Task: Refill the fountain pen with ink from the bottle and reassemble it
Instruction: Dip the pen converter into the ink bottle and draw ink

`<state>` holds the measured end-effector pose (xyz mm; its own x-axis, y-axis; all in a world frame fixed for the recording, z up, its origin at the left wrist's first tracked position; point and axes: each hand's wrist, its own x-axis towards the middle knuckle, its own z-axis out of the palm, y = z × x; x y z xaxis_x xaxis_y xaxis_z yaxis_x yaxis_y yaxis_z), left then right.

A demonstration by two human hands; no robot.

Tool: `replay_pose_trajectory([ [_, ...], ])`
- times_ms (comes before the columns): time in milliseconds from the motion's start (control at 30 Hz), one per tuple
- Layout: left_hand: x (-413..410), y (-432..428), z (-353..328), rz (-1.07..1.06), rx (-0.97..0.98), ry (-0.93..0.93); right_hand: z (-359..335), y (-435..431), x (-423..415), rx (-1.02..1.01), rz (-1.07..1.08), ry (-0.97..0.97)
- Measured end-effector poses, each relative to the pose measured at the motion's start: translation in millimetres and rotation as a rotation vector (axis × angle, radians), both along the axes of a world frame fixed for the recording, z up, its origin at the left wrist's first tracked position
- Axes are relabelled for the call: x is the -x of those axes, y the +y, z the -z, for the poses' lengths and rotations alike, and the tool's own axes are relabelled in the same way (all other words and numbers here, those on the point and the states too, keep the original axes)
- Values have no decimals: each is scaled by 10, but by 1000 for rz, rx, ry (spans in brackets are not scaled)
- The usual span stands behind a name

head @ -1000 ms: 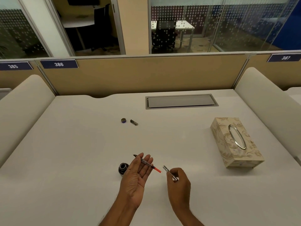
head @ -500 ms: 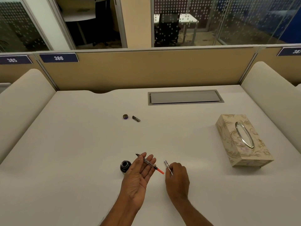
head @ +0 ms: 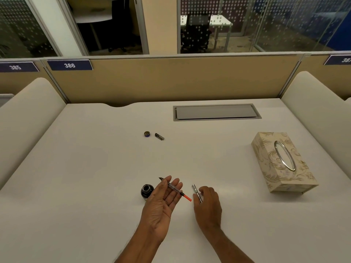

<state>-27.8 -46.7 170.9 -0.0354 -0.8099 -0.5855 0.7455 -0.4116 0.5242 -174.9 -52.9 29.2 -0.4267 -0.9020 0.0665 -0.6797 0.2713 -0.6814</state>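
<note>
On the desk (head: 95,168), going left to right: the lid (head: 147,133) of the bottle and the pen cap (head: 159,136) lie near each other at about 11 o'clock from the hands, well apart from them. The bottle (head: 146,191) stands open at 9 o'clock of the left hand (head: 163,198), just beside it.

The left hand is palm up, fingers loosely spread. The nib section (head: 173,189), with its clear converter and orange end, lies across the fingers, nib toward 10 o'clock; it is cradled, not pinched.

The right hand (head: 208,203) is palm down, with its fingers curled at the barrel (head: 196,192), whose free end points to 12 o'clock. Whether the fingers grip it or only touch it, I cannot tell, nor whether it rests on the desk.

A tissue box (head: 281,160) sits at 2 o'clock.

By my judgement the pen is fully apart and the bottle opened. Whether the converter is filled is too small to tell. If it is, what is left is screwing the barrel on, capping the pen and closing the bottle.
</note>
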Motion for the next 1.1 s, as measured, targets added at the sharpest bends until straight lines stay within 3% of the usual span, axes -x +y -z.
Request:
replay_pose_trajectory([
  [433, -20, 65, -20, 3, 17, 15, -175, 72, 50, 23, 19, -109],
  [667, -87, 106, -64, -7, 30, 36, -670, 353, -80, 161, 74, -382],
  [900, -195, 155, -78, -18, 57, 55, -1222, 687, -333, 94, 2, -769],
  [1100, -256, 193, -37, -31, 47, 108, -1361, 771, -478, 13, -63, -775],
])
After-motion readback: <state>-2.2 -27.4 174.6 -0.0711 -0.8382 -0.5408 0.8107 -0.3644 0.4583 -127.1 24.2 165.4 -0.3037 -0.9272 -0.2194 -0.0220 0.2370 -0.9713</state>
